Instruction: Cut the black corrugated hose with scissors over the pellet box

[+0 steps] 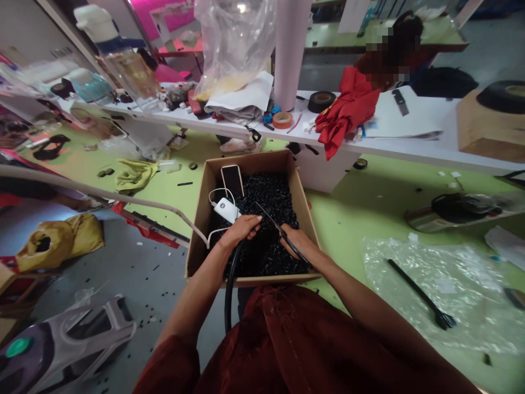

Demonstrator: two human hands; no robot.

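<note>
My left hand point(245, 227) is closed around the upper end of a long black flexible tube point(229, 295), which hangs down toward my lap. In my right hand point(296, 242) is a pair of scissors point(268, 216), its blades pointing up and left close to the left fingertips. Both hands are over an open cardboard box point(307, 219) holding a heap of small black pieces point(270, 186). A phone with a dark screen point(232, 180) and a white power bank or charger point(225, 209) with a white cable lie on the heap. The tube's tip is hidden by my fingers.
A thick pale cable point(156, 202) runs in from the left to the box. On the green table point(348, 219) lie a clear plastic sheet point(394, 317), a black tube point(418, 290) with a frayed end and a steel flask point(422, 216). A white shelf point(394, 143) stands behind; a person sits beyond.
</note>
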